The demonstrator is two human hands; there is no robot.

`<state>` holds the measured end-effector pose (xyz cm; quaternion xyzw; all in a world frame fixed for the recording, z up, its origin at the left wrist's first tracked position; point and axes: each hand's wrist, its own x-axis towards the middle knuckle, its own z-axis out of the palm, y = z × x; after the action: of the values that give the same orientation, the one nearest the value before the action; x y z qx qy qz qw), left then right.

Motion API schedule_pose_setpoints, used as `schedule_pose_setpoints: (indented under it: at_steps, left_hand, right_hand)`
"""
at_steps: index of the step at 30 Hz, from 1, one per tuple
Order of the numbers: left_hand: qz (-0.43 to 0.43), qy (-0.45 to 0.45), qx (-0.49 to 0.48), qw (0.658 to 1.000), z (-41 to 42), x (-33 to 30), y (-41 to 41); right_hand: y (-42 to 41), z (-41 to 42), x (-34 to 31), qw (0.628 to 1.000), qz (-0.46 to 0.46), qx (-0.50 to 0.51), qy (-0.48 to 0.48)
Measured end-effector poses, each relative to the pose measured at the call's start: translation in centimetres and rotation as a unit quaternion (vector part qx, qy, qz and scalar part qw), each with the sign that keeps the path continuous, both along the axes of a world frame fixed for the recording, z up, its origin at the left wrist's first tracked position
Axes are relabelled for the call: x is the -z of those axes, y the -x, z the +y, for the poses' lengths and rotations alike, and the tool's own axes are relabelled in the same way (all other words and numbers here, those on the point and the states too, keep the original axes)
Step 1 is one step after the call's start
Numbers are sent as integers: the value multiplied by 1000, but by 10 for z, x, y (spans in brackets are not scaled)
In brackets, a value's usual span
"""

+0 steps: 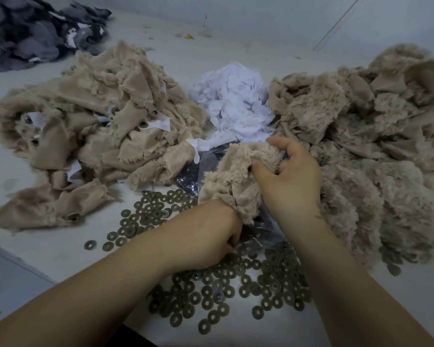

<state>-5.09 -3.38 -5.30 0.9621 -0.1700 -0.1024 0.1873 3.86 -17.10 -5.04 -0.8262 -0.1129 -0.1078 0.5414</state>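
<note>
Picking a washer for the plush piece
My right hand (291, 181) clamps the plush piece (232, 171) over the surface (48, 249); my left hand (211, 236) curls among the washers (218, 291), grasp hidden. Best pinch just one.

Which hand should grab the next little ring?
Left, probably. The left hand lies right on the rings, its fingers curled down among them. The right hand is busy pinching the furry piece.

Plush piece (236, 171) fuzzy cloth; washers (211, 296) dull, probably metal.
</note>
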Motion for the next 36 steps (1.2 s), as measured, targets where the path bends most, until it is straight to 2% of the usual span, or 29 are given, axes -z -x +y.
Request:
schedule_pose_setpoints:
  at_steps: [4,7,10,11,13,14,20,22,26,36]
  left_hand:
    - [16,34,-14,999,4,-3,-1]
    - [-14,120,-54,991,7,-16,-1]
    - [-119,301,-121,938,2,-32,-1]
    - [-180,315,-137,922,-1,-35,-3]
    - [-290,245,-167,910,-6,-36,-9]
    - [-317,212,-184,906,-8,-35,-12]
    - [-400,138,-185,887,-13,-20,-17]
    - [-400,141,-190,886,-14,-19,-17]
    - [-364,207,-238,876,-13,-20,-20]
    - [-368,197,-285,863,-13,-18,-24]
  right_hand:
    - [1,0,-2,1000,2,-2,2]
    - [2,1,-2,1000,1,0,4]
    - [3,4,-3,1000,2,2,10]
    - [4,5,-3,1000,4,-2,12]
    - [7,6,-3,1000,0,-14,12]
    - [9,6,-3,1000,-4,-17,13]
    - [9,5,-4,1000,5,-21,9]
    - [9,5,-5,1000,1,-21,14]
    - [8,5,-4,1000,0,-17,16]
    - [10,6,-3,1000,0,-17,17]
